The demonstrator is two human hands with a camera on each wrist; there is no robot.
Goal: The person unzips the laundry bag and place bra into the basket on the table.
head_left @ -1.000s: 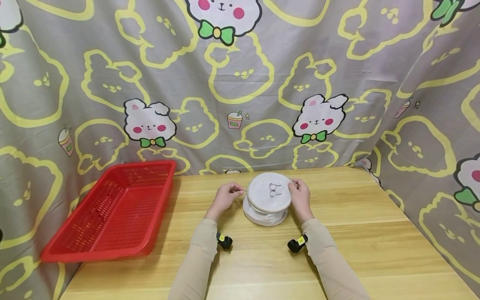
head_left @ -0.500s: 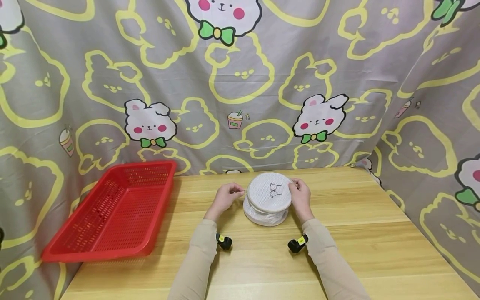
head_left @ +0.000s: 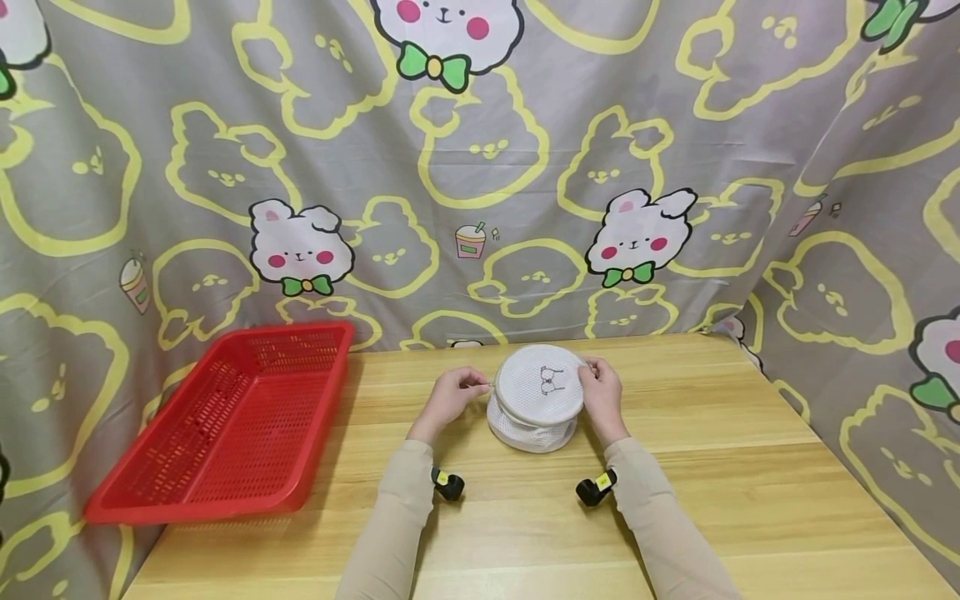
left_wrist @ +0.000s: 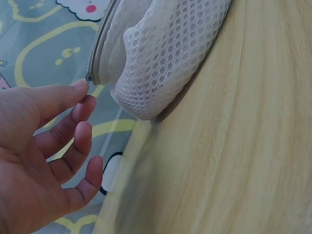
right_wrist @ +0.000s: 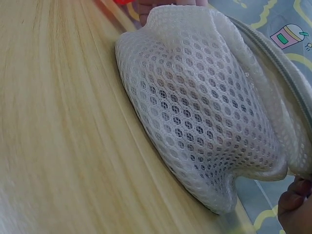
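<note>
A round white mesh laundry bag [head_left: 536, 392] stands on the table, its flat top tilted and printed with a bra outline. My left hand [head_left: 452, 395] is at the bag's left side. In the left wrist view, its thumb and forefinger pinch the small zipper pull [left_wrist: 88, 78] at the end of the grey zipper [left_wrist: 100, 44]; the other fingers are loosely bent. On the far side, my right hand [head_left: 602, 396] holds the top rim between thumb and fingers. The mesh side [right_wrist: 195, 107] sags and folds in the right wrist view, where only part of the right hand [right_wrist: 295, 207] shows.
A red plastic basket [head_left: 315, 454] with slotted walls stands at the left of the wooden table [head_left: 735, 492]. Behind and beside the table hangs a grey curtain [head_left: 510, 287] with cartoon prints. A small black camera sits on each wrist.
</note>
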